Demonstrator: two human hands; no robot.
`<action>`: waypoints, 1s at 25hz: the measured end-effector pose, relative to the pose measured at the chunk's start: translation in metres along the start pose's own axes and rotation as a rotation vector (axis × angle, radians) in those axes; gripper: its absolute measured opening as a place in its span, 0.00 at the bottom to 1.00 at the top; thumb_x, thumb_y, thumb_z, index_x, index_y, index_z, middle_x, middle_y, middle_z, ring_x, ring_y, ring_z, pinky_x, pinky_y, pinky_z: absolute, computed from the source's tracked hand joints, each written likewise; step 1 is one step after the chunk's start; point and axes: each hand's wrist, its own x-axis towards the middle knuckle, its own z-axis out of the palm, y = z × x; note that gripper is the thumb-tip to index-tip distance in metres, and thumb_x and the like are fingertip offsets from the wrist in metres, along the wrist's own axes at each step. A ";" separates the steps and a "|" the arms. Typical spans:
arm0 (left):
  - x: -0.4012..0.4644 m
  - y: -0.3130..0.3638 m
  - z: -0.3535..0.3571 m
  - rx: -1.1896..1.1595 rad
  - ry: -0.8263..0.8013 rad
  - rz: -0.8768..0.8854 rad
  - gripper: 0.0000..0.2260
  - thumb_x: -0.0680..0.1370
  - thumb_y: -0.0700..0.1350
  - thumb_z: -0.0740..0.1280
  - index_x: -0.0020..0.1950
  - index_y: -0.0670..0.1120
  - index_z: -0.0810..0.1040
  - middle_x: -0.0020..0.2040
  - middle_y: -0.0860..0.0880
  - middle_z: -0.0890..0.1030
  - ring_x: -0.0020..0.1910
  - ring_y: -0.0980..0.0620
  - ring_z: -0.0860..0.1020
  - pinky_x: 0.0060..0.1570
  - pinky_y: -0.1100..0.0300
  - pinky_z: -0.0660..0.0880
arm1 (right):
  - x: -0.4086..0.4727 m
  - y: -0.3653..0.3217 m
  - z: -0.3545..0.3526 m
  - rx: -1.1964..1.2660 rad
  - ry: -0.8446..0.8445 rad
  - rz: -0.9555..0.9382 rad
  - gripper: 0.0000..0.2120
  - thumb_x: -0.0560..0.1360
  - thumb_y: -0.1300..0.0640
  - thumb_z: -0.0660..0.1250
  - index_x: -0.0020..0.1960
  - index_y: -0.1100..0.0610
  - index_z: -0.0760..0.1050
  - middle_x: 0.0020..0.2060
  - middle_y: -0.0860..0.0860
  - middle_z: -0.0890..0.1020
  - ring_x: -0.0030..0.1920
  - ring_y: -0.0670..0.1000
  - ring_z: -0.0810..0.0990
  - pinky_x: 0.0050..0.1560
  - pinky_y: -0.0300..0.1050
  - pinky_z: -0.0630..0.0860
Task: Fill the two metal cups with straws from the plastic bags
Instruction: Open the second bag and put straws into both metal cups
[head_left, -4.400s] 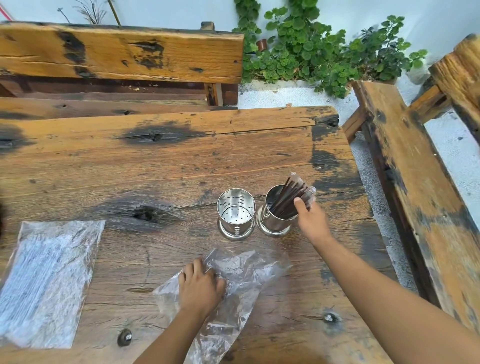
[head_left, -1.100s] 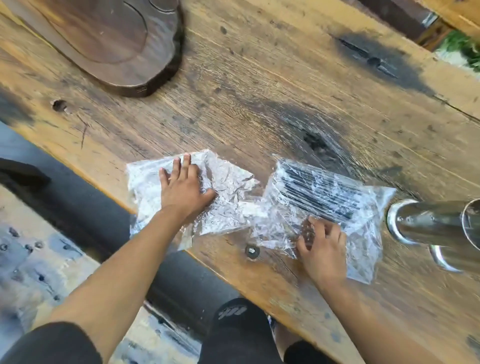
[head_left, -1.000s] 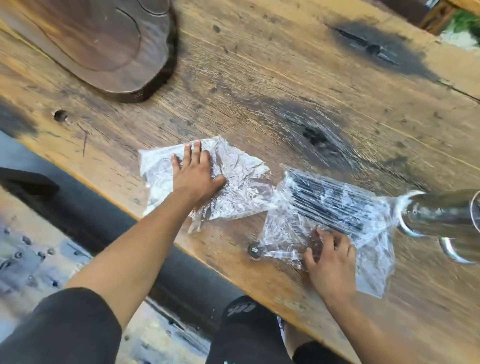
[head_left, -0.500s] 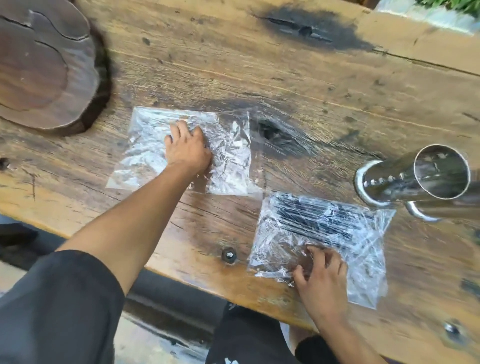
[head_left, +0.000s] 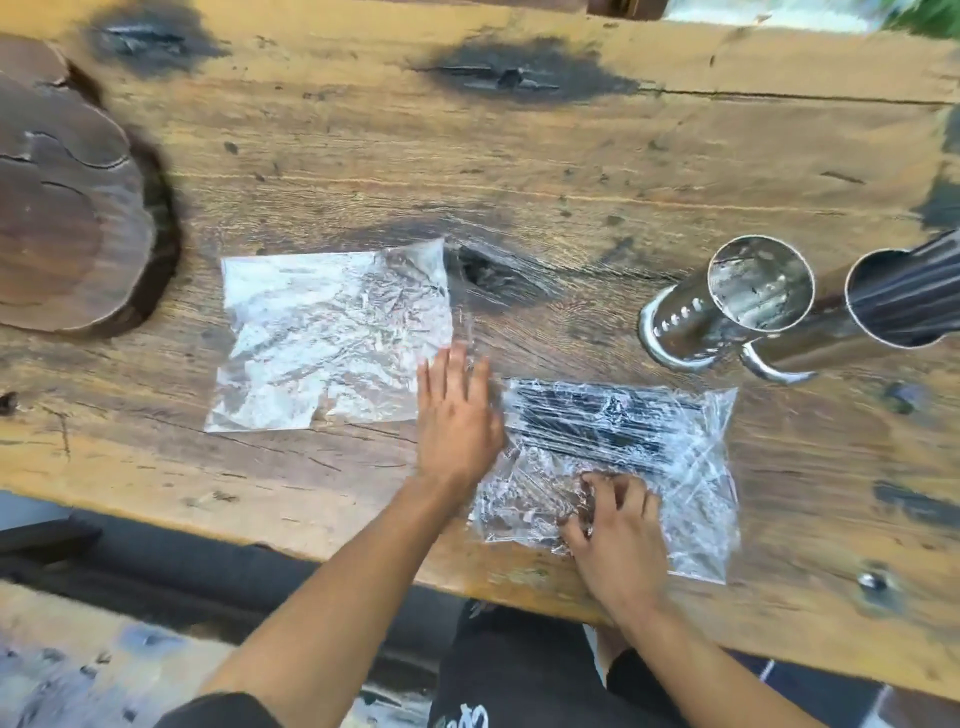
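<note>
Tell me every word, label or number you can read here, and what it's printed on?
None can be read.
White print on the dark trousers, at the bottom edge: cut off and blurred, unreadable.
Empty plastic bag, bag of straws, the two metal cups: no print visible.

Outdoor patio seating, weathered plank table (head_left: 519, 171), greenery (head_left: 930, 13) at far edge, paved ground (head_left: 78, 670)

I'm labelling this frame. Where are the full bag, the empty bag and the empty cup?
Full bag (head_left: 623, 431): head view, on the dark straws inside.
Empty bag (head_left: 327, 338): head view, middle of the crumpled plastic.
Empty cup (head_left: 761, 291): head view, inside its open mouth.
</note>
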 end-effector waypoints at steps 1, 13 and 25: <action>-0.015 0.024 0.009 0.009 -0.024 0.076 0.29 0.80 0.50 0.63 0.80 0.47 0.61 0.82 0.42 0.57 0.83 0.42 0.51 0.81 0.43 0.41 | -0.003 0.004 -0.002 0.017 -0.004 0.007 0.25 0.75 0.46 0.68 0.71 0.48 0.70 0.62 0.53 0.69 0.61 0.53 0.66 0.58 0.50 0.76; -0.053 0.153 0.075 0.204 -0.164 0.465 0.34 0.80 0.55 0.59 0.83 0.44 0.56 0.84 0.42 0.51 0.83 0.41 0.44 0.81 0.41 0.42 | -0.029 0.079 -0.032 0.234 -0.044 0.029 0.16 0.78 0.51 0.63 0.64 0.52 0.77 0.60 0.49 0.73 0.59 0.50 0.74 0.58 0.46 0.77; -0.026 0.147 0.101 0.256 -0.240 0.333 0.38 0.80 0.70 0.44 0.85 0.52 0.44 0.85 0.47 0.42 0.83 0.42 0.37 0.80 0.38 0.40 | 0.011 0.177 -0.061 0.438 0.133 0.308 0.18 0.78 0.47 0.69 0.64 0.52 0.71 0.49 0.48 0.79 0.45 0.49 0.80 0.43 0.47 0.79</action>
